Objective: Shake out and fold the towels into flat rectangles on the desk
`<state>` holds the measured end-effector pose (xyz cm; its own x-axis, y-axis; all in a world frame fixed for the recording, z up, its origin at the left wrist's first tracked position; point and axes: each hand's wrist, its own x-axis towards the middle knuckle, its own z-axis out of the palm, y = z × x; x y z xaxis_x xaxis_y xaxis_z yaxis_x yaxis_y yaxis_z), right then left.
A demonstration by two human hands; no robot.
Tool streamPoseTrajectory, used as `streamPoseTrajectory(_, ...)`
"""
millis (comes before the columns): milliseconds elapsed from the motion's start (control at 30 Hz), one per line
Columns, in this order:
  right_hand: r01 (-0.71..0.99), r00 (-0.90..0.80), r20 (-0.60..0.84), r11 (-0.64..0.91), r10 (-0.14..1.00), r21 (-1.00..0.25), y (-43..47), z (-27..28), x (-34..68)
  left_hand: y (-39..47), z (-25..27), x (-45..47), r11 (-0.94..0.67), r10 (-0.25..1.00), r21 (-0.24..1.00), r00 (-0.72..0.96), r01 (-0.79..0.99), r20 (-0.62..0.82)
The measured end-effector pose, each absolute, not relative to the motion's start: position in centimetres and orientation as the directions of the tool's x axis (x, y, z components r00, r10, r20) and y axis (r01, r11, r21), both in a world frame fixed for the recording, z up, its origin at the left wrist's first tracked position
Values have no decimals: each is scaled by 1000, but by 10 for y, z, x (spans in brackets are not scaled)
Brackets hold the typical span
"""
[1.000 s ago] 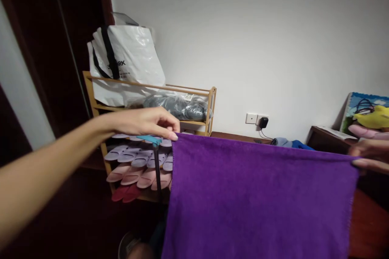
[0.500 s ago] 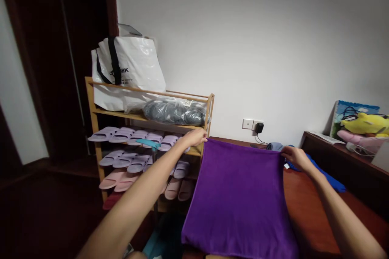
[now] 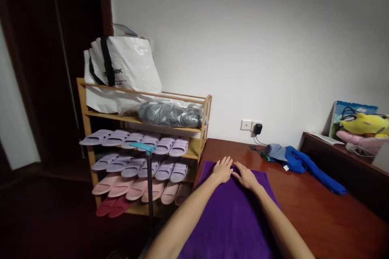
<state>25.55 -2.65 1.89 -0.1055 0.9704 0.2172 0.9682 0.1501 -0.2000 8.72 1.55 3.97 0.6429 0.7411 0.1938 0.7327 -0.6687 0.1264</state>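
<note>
Since the earlier frame, the purple cloth (image 3: 229, 226) has moved down from between my raised hands and now lies spread on the table (image 3: 319, 210). My left hand (image 3: 223, 170) and right hand (image 3: 244, 176) now rest on it near its far edge. Both hands are open, palms down, fingers extended and gripping nothing; the fingertips of the two hands are close together. My forearms cover parts of the cloth, and its near end runs out of view.

Surroundings, left side: the wooden shoe rack (image 3: 193, 153) stands next to the table. Its top level carries a white bag (image 3: 133, 60) with black straps and a dark bundle (image 3: 170, 114) in clear plastic. Below are lilac slippers (image 3: 164, 146) in two rows, then pink slippers (image 3: 136, 188), then red slippers (image 3: 119, 206). A dark pole (image 3: 150, 188) with a blue top stands in front and obstructs part of the rows.

Surroundings, right side: a blue and grey fabric (image 3: 294, 160) lies on the table, apart from the cloth. A black plug (image 3: 258, 129) sits in the wall socket behind. A yellow plush (image 3: 364, 124) is on the raised ledge (image 3: 331, 150).
</note>
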Motion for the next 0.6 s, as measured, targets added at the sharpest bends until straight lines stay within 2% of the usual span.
streamPoseTrajectory(167,967,-33,119,62,992,-246,-25,-9,283,41,7,69,-627,779,168,617,761,115)
streamPoseTrajectory(367,957,189,129,-153,973,-248,-41,-9,334,48,6,60,-565,825,186,547,804,143)
streamPoseTrajectory(500,959,180,180,-132,967,-250,-49,8,332,27,27,63,-636,769,187,597,749,226)
streamPoseTrajectory(600,968,116,237,-56,965,-245,-71,26,309,-11,45,54,-710,698,178,650,681,299)
